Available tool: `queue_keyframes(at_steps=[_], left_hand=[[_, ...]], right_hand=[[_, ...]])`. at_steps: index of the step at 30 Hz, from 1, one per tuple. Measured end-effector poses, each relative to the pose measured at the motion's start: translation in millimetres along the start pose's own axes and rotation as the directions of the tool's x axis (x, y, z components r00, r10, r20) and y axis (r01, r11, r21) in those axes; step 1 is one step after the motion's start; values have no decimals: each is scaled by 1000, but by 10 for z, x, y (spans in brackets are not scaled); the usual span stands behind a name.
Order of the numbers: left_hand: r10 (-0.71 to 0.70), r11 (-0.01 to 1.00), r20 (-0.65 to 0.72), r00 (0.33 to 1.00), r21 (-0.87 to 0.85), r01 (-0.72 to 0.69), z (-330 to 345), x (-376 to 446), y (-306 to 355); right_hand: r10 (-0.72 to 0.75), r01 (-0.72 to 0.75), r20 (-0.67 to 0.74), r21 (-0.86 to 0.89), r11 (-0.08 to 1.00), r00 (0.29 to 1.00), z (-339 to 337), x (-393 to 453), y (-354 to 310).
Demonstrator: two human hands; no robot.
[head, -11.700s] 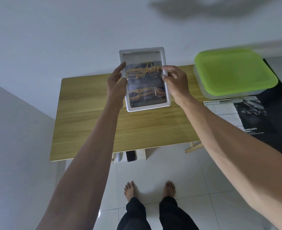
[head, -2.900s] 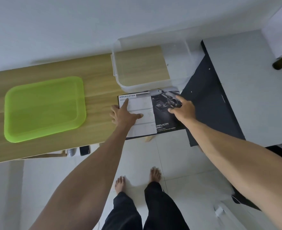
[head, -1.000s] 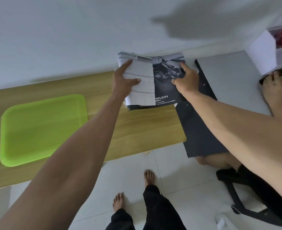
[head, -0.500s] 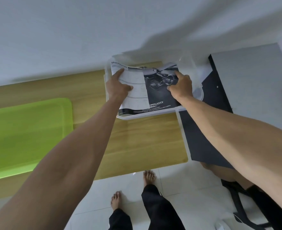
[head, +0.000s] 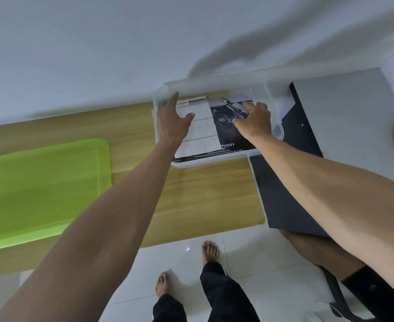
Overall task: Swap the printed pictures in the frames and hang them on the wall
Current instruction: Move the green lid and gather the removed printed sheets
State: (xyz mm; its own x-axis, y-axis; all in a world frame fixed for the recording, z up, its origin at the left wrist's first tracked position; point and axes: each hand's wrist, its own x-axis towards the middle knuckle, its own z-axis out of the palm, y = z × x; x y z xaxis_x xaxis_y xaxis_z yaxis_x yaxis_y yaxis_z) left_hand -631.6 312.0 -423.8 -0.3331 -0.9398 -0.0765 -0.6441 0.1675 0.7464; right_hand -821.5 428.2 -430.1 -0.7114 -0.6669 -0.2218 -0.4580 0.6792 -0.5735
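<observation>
brochure (head: 211, 133) partly under both hands

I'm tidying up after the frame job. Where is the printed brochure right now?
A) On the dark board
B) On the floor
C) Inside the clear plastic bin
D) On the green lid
C: the brochure lies inside the clear plastic bin, both hands on it.

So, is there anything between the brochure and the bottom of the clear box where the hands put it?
Nothing visible. The brochure lies inside the clear box, with the left hand and right hand resting on top of it. What is under the paper is hidden. The green lid lies apart, on the table.
</observation>
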Motion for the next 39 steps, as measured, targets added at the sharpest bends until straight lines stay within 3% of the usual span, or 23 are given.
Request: queue_keyframes(at_steps=[8,17,22,29,39], left_hand=[[11,996,-118,993,-85,-21,-1041,-160,-325],[-155,987,-186,970,-74,143,-2566,-509,-1783],[-276,961,-175,945,-45,272,-3162,-724,-2678],[-504,855,-116,856,69,513,-3448,-949,-3320],[-555,821,-109,825,88,564,-3478,-969,-3516]], right_hand=[[-114,113,6,95,989,993,79,-593,-868],[-184,179,38,114,977,982,992,-1611,-1974],[-164,147,172,104,984,971,1773,-2126,-2335],[-47,33,296,51,998,954,2508,-2480,-2404],[61,-70,264,24,997,963,2695,-2492,-2440]])
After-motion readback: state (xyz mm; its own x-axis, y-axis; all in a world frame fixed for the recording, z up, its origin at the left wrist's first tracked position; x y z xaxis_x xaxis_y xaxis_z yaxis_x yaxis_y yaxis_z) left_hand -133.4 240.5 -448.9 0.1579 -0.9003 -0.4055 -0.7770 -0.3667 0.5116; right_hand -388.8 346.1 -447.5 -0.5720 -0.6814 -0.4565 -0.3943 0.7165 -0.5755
